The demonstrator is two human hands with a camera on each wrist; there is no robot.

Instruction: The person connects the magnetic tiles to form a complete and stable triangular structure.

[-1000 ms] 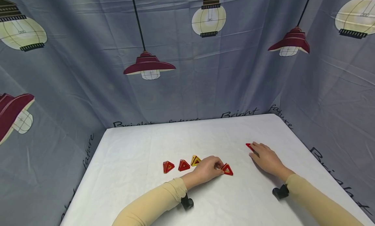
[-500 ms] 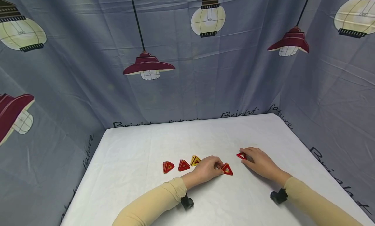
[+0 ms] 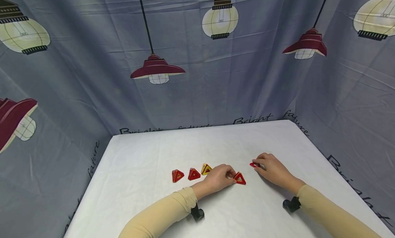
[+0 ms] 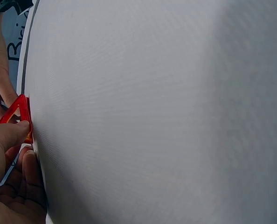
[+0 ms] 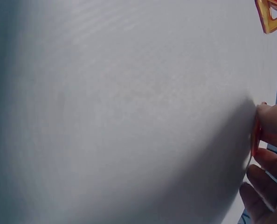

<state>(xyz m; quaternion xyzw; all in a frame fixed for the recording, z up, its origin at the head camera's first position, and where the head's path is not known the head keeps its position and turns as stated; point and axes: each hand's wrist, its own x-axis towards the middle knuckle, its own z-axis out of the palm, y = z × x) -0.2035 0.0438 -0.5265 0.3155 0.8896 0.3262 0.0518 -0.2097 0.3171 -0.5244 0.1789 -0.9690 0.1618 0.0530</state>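
Note:
My left hand (image 3: 218, 178) pinches the edge of a red triangular tile (image 3: 239, 178) with an open middle, on the white table. Its thumb lies on the tile's red frame (image 4: 24, 109) in the left wrist view. A short way to the right, my right hand (image 3: 274, 169) pinches a second red triangular tile (image 3: 253, 165) between thumb and fingers. The right wrist view has this tile (image 5: 255, 137) nearly edge-on, close over the cloth. A gap separates the two held tiles.
Left of the left hand lie two red triangular pieces (image 3: 177, 176) and a yellow one (image 3: 205, 168), partly behind that hand. A white cloth covers the table (image 3: 148, 152). Grey-blue curtains (image 3: 191, 100) with printed lamps surround the table's back and sides.
My right hand has brought its red tile leftward and nearer, towards the left hand, and now tilts it flatter to the view. The left hand and its tile have stayed put.

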